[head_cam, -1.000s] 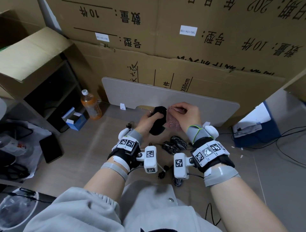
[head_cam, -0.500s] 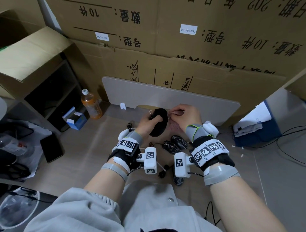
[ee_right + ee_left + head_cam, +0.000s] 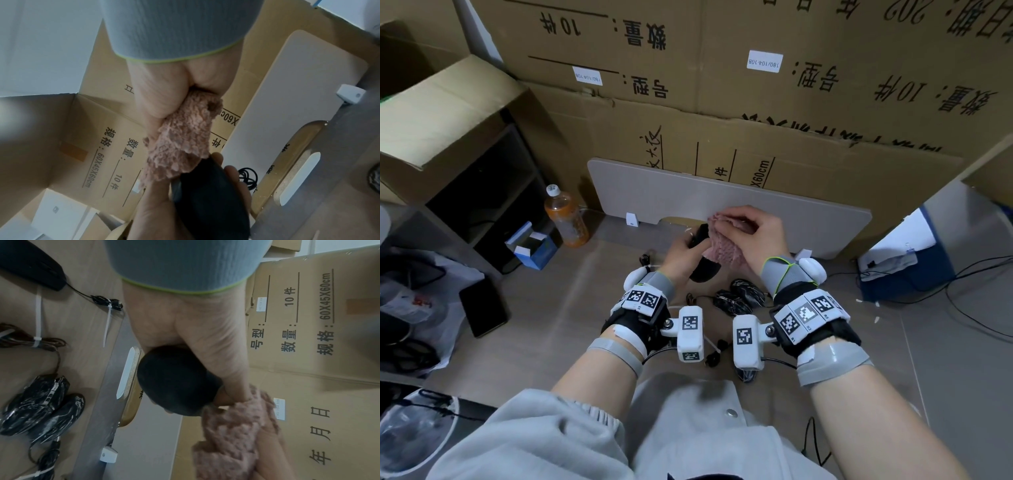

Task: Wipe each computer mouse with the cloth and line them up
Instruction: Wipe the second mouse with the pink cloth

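My left hand point(image 3: 683, 251) grips a plain black mouse point(image 3: 703, 267) point(image 3: 176, 382) point(image 3: 209, 194) and holds it up above the floor. My right hand point(image 3: 750, 233) grips a fluffy pink cloth point(image 3: 724, 248) point(image 3: 232, 434) point(image 3: 180, 139) and presses it over the top of that mouse. Two black mice with white marbling point(image 3: 736, 298) point(image 3: 39, 405) lie side by side on the floor just below my hands. Another black mouse point(image 3: 35, 264) with a tied cable lies nearer to me. Most of the held mouse's top is hidden by the cloth.
A beige board point(image 3: 722, 202) leans on stacked cardboard boxes point(image 3: 756, 85) right behind my hands. An orange drink bottle point(image 3: 565, 216), a small blue box point(image 3: 534, 246) and a dark phone point(image 3: 482, 306) lie to the left. A blue bin point(image 3: 904, 267) and cables sit right. Bundled cords point(image 3: 30, 342) lie near the mice.
The right hand has brought the cloth up and over the top of the mouse. The left hand has tilted the mouse, whose broad black face no longer shows.
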